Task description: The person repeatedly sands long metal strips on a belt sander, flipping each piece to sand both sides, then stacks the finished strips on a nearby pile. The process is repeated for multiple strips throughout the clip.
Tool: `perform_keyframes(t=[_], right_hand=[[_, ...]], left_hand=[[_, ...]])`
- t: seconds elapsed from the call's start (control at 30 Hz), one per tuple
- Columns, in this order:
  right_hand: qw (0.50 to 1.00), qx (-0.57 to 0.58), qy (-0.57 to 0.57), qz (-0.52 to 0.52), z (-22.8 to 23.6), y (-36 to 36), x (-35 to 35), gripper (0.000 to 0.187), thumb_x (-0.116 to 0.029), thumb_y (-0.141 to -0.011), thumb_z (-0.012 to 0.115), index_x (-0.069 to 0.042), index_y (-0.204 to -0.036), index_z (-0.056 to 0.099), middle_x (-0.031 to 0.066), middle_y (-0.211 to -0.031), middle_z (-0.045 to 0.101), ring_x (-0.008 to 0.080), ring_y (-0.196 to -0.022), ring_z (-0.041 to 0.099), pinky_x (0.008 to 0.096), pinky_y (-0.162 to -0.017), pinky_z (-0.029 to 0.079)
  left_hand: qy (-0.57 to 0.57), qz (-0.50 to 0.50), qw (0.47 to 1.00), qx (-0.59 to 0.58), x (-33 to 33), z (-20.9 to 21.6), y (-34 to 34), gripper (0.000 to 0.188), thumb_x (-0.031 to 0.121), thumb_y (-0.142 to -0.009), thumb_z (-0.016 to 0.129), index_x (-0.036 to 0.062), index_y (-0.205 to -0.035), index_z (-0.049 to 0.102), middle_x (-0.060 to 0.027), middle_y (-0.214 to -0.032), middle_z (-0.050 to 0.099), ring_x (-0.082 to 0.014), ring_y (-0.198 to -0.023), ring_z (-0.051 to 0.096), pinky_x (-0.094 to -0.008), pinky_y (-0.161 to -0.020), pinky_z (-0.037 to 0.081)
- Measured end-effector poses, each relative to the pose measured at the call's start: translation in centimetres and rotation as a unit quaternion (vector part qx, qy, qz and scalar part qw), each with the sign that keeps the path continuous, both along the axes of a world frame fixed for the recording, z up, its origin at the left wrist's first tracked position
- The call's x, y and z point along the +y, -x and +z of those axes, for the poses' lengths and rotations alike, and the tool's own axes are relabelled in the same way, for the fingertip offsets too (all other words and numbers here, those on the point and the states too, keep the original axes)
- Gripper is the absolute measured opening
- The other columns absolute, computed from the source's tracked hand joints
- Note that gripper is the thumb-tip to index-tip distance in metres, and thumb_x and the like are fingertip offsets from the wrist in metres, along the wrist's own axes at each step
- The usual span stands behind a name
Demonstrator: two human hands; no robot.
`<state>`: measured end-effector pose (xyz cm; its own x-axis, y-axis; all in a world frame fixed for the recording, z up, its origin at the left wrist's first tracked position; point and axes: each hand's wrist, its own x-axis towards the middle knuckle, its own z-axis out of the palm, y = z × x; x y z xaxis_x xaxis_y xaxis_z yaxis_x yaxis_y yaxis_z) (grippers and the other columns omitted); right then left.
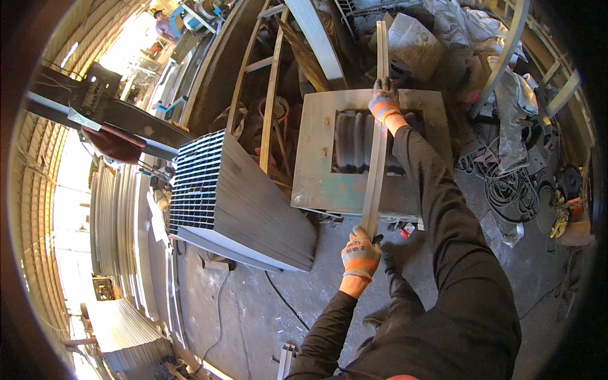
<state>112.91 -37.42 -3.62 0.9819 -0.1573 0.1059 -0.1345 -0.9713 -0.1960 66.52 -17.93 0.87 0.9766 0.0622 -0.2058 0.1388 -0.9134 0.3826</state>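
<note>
The metal bar extends lengthwise over the machine table, crossing its rectangular opening and overhanging the far edge. Whether the bar touches the dark ribbed roller in that opening cannot be told.

Your left hand, gloved in grey and orange, is closed around the near end of the bar, in front of the table's near edge. Your right hand, in a matching glove, grips the bar farther along, near the table's far edge.

Left of the table stands a stack of rectangular tubes, open ends showing. To your right, coiled cables lie on the floor.
</note>
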Motion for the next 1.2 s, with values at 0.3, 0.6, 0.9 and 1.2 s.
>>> perform_keyframes(t=[0.3,0.6,0.9,1.2], right_hand=[[0.991,-0.116,-0.059,0.017,-0.6,13.3,4.2,0.079,-0.03,-0.106,0.058,0.0,-0.176,0.035,0.028,-0.185,0.025,0.0507,-0.168,0.029,0.0572,-0.138,0.029],[0.983,-0.062,-0.169,0.047,-0.2,37.6,10.8,0.091,-0.026,-0.101,0.061,0.004,-0.178,0.024,0.0297,-0.186,0.016,0.0506,-0.172,0.018,0.0579,-0.141,0.017],[0.972,-0.12,-0.183,0.08,0.1,60.6,15.6,0.092,-0.023,-0.098,0.063,0.007,-0.176,0.026,0.0352,-0.183,0.021,0.0551,-0.169,0.024,0.0602,-0.139,0.023],[0.932,-0.168,-0.312,0.082,1.0,69.9,15.8,0.086,-0.016,-0.099,0.07,0.007,-0.173,0.034,0.0346,-0.182,0.024,0.0561,-0.167,0.027,0.0568,-0.138,0.026]], left_hand=[[0.015,0.03,0.999,-0.002,2.9,2.0,11.5,0.05,0.041,-0.097,0.086,0.0055,-0.116,0.055,-0.0186,-0.1,0.076,-0.0456,-0.093,0.077,-0.0557,-0.078,0.061],[-0.01,0.051,0.998,0.046,8.2,2.6,36.0,0.056,0.045,-0.095,0.086,0.0067,-0.123,0.056,-0.0202,-0.105,0.077,-0.0471,-0.094,0.077,-0.0587,-0.078,0.062],[0.08,0.115,0.989,0.041,12.5,1.4,59.0,0.038,0.038,-0.094,0.089,0.0105,-0.101,0.064,-0.0141,-0.095,0.078,-0.0412,-0.095,0.079,-0.0507,-0.074,0.061],[0.097,0.087,0.943,0.305,21.7,-2.9,68.0,0.068,0.037,-0.102,0.082,0.0092,-0.154,0.049,-0.0265,-0.144,0.067,-0.0469,-0.126,0.072,-0.0557,-0.099,0.061]])
